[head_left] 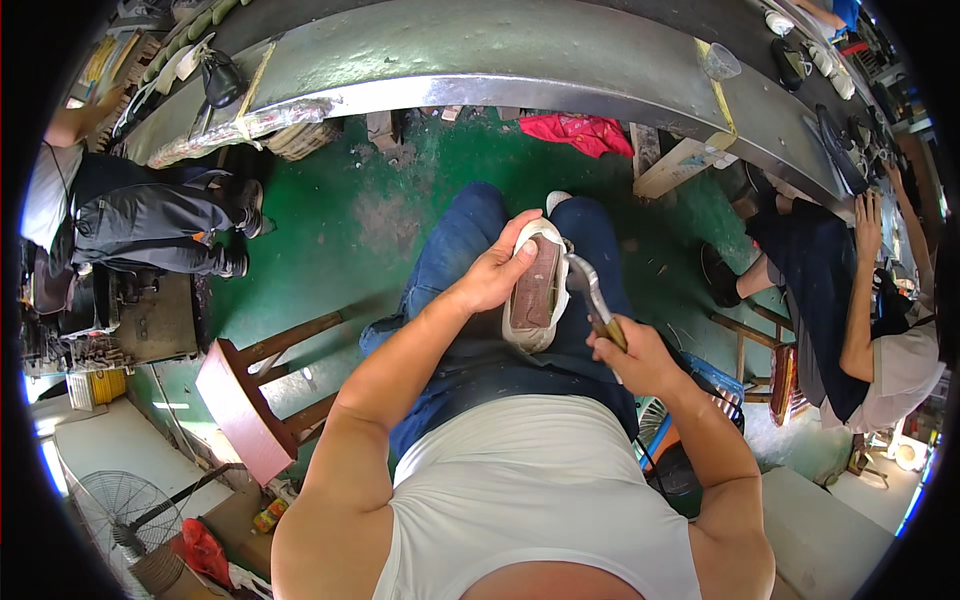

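A whitish shoe upper [522, 338] rests sole side up over my thighs, with a brown insole board [536, 285] facing me inside its turned-in edge. Wrapped round its upper left side is my left hand [492, 272], thumb pressed on the board. My right hand [640, 358] grips a pair of lasting pliers [590, 285] by the yellowish-brown handles. Their curved metal head is at the right edge of the upper; whether the jaws have hold of the material is too small to tell.
Ahead runs a long metal-edged bench [480, 92], with a red cloth [580, 132] on the green floor beneath it. A pink-sided wooden stool [240, 410] stands at my left. Seated co-workers [150, 225] are on both sides. A standing fan [125, 510] is at lower left.
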